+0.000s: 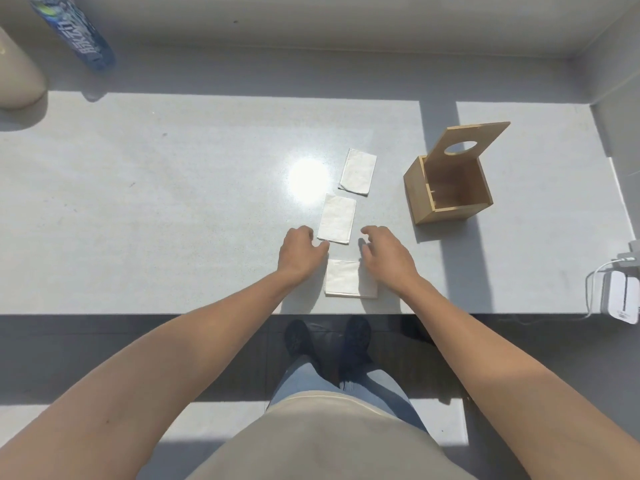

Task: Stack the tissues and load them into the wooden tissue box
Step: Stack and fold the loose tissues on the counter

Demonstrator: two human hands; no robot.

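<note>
Far left of the grips, a bottle (81, 36) and a beige pot (17, 77) stood on the tabletop (173, 202). The left hand (300, 252) hovered with fingers loosely curled, its grip empty. Three tissues lay in a row: nearest tissue (346, 278), middle tissue (337, 219) between the fingertips, far tissue (358, 172) beyond. The right hand (384, 256) was likewise loose and empty, partly over the nearest one. Right of it stood the wooden box (446, 192), lid (467, 138) raised, nothing blocking it.

Pale, matt wooden tissue box (446, 199), bare and unvarnished by the look. Soft, slightly crumpled paper tissues (337, 218) lie on a smooth, glossy speckled table (173, 202).
</note>
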